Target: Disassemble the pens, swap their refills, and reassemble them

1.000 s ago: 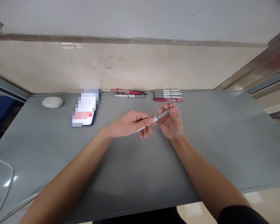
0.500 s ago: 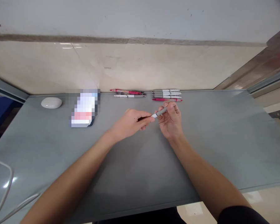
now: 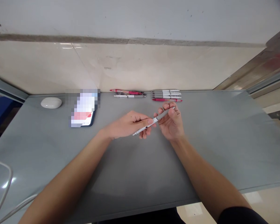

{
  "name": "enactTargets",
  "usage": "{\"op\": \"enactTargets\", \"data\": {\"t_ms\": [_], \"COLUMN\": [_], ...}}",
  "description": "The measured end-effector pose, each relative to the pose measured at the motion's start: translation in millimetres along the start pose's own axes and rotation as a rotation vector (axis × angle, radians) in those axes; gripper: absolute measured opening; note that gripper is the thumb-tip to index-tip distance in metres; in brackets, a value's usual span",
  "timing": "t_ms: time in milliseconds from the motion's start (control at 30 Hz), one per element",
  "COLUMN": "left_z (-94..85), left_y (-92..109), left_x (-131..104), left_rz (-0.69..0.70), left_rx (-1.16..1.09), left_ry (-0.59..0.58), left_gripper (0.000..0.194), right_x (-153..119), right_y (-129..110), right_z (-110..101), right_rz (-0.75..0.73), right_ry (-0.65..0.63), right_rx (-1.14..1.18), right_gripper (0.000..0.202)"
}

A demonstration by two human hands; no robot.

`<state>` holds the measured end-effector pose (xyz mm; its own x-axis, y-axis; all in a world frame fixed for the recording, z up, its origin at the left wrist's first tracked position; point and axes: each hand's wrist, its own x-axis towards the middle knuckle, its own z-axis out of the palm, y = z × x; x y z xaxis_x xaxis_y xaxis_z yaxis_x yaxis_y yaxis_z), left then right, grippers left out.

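Note:
A white pen with a grey grip slants between my two hands over the grey table. My left hand pinches its white barrel between thumb and fingers. Around the grey grip near the tip, my right hand is closed, palm up. Behind, a group with a red pen and a white pen lies by the wall. Farther right, several white pens lie side by side, with a red pen in front of them.
A phone with a blurred screen lies at the left of the grey table. Beside it is a white oval case. A white cable runs over the near left corner. The wall borders the back edge.
My left hand has shifted slightly down and turned. The white barrel, mostly hidden before, now shows with its rear end below the fingers. My right hand has barely moved.

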<state>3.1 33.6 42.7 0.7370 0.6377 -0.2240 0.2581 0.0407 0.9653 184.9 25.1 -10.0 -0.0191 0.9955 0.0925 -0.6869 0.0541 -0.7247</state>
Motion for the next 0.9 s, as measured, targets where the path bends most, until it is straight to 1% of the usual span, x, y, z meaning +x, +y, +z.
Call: {"op": "enactTargets", "data": {"t_ms": [133, 200, 333, 400, 533, 600, 733, 900], "left_z": [0.4, 0.7, 2.0, 3.3, 5.3, 5.1, 2.4, -0.2], "left_y": [-1.2, -1.4, -0.5, -0.6, -3.4, -5.3, -6.8, -5.4], "left_x": [-0.4, -0.2, 1.4, 2.9, 6.5, 7.7, 7.6, 5.2], "left_rz": [-0.044, -0.044, -0.005, 0.022, 0.050, 0.047, 0.036, -0.001], "left_rx": [-0.078, -0.078, 0.018, 0.080, 0.187, 0.208, 0.169, 0.024], "left_ry": [-0.055, -0.037, 0.049, 0.105, 0.264, 0.292, 0.228, 0.120], "left_gripper": [0.038, 0.037, 0.038, 0.039, 0.037, 0.036, 0.038, 0.040], "right_x": [-1.2, -1.0, 0.5, 1.4, 3.2, 3.8, 4.1, 2.6], "right_y": [-0.8, -1.0, -1.1, -0.8, 1.1, 2.2, 2.6, 1.0], "right_z": [-1.0, -1.5, -1.3, -0.2, 2.3, 3.0, 3.3, 0.7], "right_rz": [0.036, 0.023, -0.021, -0.030, -0.057, -0.066, -0.055, -0.029], "right_ry": [-0.048, -0.054, -0.017, 0.027, 0.143, 0.169, 0.139, 0.094], "right_rx": [0.038, 0.039, 0.006, -0.022, -0.087, -0.103, -0.108, -0.105], "right_gripper": [0.025, 0.023, 0.021, 0.021, 0.021, 0.020, 0.018, 0.017]}}
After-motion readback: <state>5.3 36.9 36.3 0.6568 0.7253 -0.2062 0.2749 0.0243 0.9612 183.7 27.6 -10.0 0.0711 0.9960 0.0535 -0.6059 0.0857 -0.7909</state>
